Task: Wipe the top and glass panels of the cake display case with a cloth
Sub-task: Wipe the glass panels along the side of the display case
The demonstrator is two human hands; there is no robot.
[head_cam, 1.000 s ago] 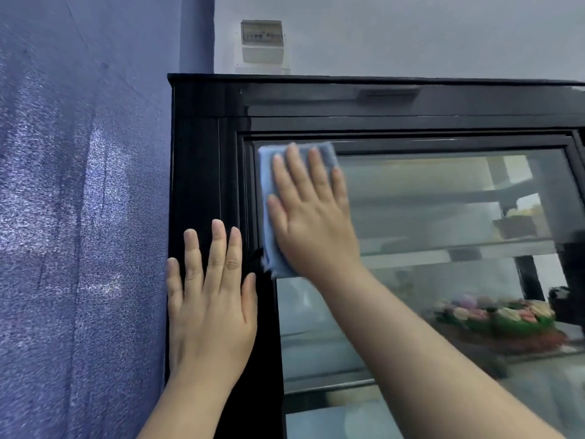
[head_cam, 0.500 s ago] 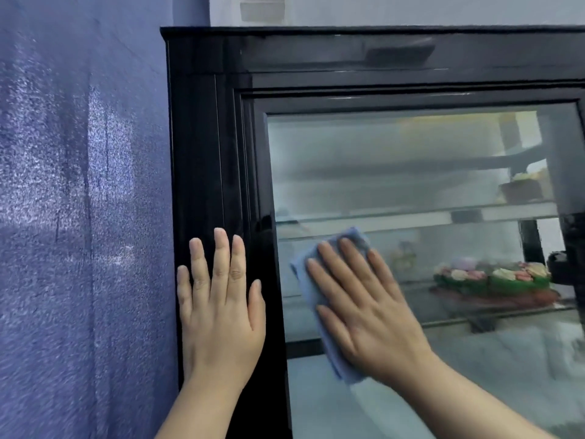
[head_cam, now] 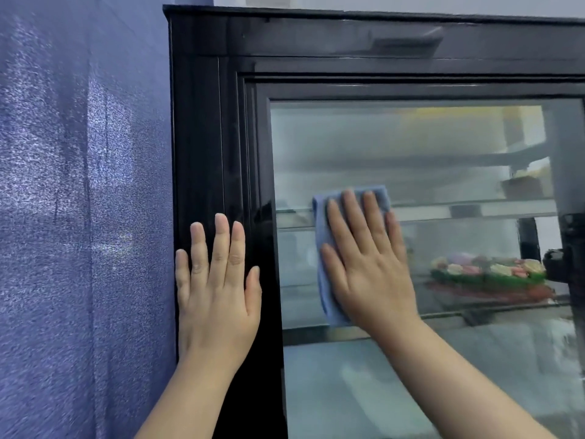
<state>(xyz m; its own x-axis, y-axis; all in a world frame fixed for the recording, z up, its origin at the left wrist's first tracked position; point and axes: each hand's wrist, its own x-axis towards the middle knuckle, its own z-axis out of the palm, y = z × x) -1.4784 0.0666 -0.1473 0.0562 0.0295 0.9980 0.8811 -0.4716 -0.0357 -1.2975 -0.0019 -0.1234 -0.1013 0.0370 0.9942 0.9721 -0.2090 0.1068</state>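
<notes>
The black-framed cake display case fills the view, its top edge near the upper border. My right hand lies flat on the left part of the glass panel and presses a folded blue cloth against it. The cloth shows above my fingertips and along my thumb side. My left hand rests flat on the glossy left upright of the frame, holding nothing.
A textured blue wall adjoins the case on the left. Behind the glass are shelves and a decorated cake at the right. A dark handle or fitting sits at the panel's right edge.
My right hand swept the cloth down from the glass's top left corner, then back up and slightly right. My left hand stayed on the frame. The view shifted a little.
</notes>
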